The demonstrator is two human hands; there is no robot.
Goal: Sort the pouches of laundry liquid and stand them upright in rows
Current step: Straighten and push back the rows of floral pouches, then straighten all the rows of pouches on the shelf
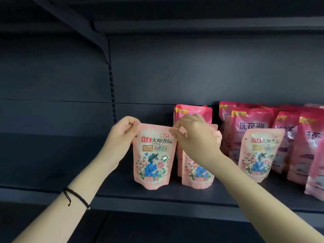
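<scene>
Pinching the top corners of a pale pink pouch (154, 155), the left grip (121, 134) took the left corner and the right grip (194, 137) the right one. That pouch was upright, its base on the dark shelf (157, 197). Just right of it stood a second pale pouch (198, 172), with a darker pink pouch (204, 112) behind. Well right of the held pouch, a third pale pouch (259, 155) leaned on a row of darker pouches (254, 123).
</scene>
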